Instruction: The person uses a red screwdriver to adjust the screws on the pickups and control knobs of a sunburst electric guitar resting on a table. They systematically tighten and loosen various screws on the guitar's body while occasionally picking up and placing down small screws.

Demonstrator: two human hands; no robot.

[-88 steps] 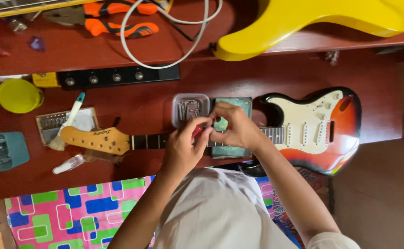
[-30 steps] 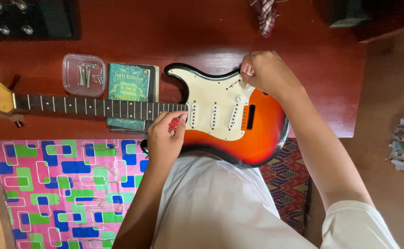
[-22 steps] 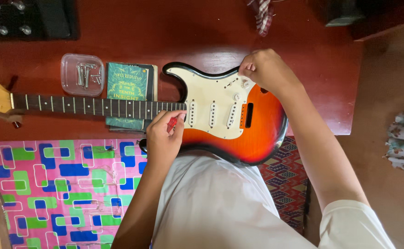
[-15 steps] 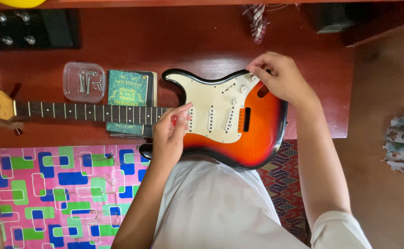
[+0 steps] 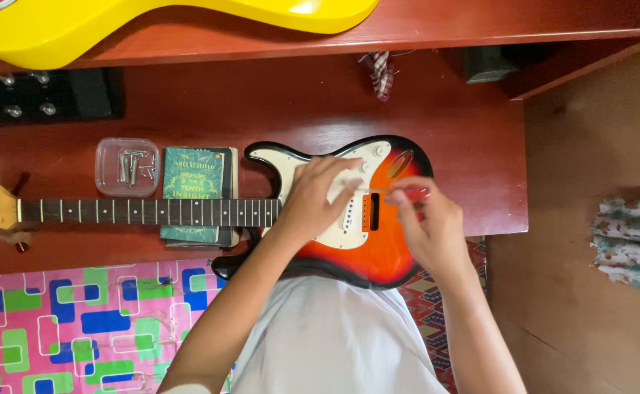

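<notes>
Two hands on sunburst guitar (image 5: 364, 244), lying flat across red table (image 5: 298, 102), body at 3 o'clock, neck (image 5: 145, 211) out toward 9. Left hand (image 5: 318, 201) now spread flat on white pickguard (image 5: 334, 226), fingers loose and wide, gripping nothing; half a second ago down at neck joint, so shifted toward 3 to steady the body. Right hand (image 5: 426, 222) moved from upper horn edge down to bridge (image 5: 371, 211), fingertips pinched narrow on something thin, likely a string end near 3 o'clock of bridge; too small to confirm. Reads as work moved onto bridge end, one hand bracing, other feeding or pulling.

Green book (image 5: 194, 193) wedged under neck, touching it. Clear box of screws (image 5: 126, 166) just beside book at 9. Black pedal unit (image 5: 43, 95) at 11 o'clock. Yellow guitar body (image 5: 152, 22) on shelf at 12. Patterned mat (image 5: 94, 328) at 7.
</notes>
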